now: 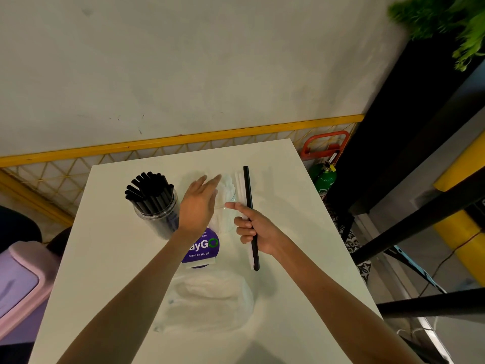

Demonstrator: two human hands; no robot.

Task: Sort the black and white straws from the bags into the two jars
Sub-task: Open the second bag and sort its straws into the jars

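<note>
Holding a small mixed bunch in my right hand (252,232), I have my fingers curled round one black straw (248,190) and a few white straws (238,185) lying beside it, the bunch pointing away from me over the counter (118,271). My left hand (199,203) is spread flat, fingers straight and gripping nothing, hovering just in front of the clear jar (228,197) that holds white straws. To its left, the other jar (157,214) is packed with black straws, so I judge the sorting to be well along. What is left, as far as I can see, is this bunch: the black one belongs in the left jar, the white ones in the right. A crumpled plastic bag (210,298) lies nearer me on the counter; it looks flat, but I cannot tell whether any straws remain inside.
</note>
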